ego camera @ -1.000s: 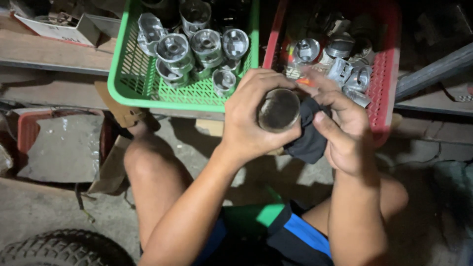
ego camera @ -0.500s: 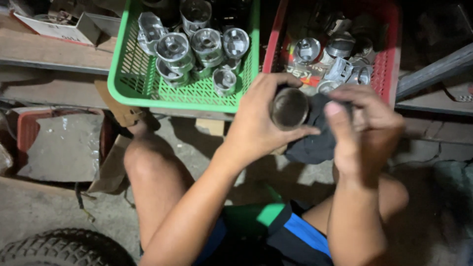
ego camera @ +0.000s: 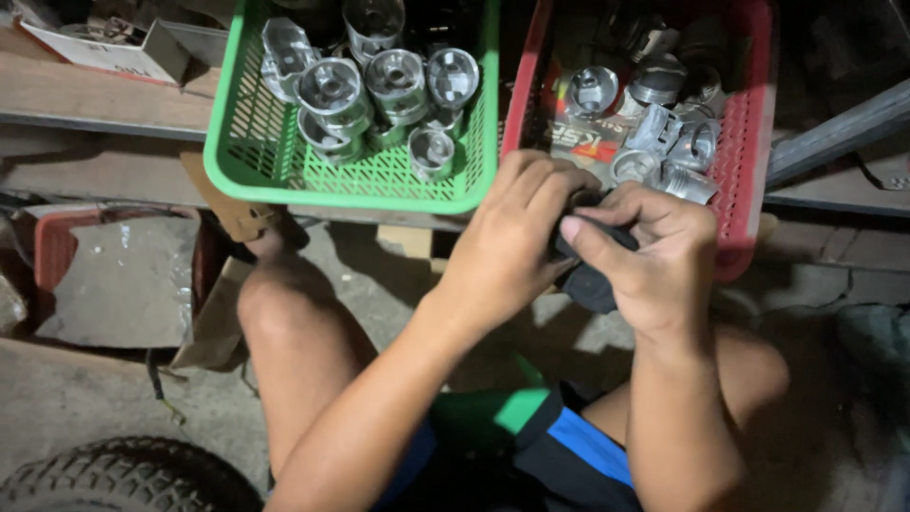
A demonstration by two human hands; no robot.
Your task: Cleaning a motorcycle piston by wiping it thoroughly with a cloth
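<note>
My left hand is wrapped around a metal piston that is almost wholly hidden by my fingers. My right hand presses a dark cloth against it from the right, thumb on top. Both hands meet just below the gap between two baskets. A green plastic basket at upper left holds several shiny metal pistons. A red plastic basket at upper right holds several more pistons and a printed card.
The baskets rest on a wooden shelf. My bare knees are below the hands. A tyre lies at lower left, a reddish tray with a grey slab at left, a cardboard box at upper left.
The piston's round end, in plain view earlier, is now covered by my hands. My right hand has drawn the cloth over it and closed in toward my left.
</note>
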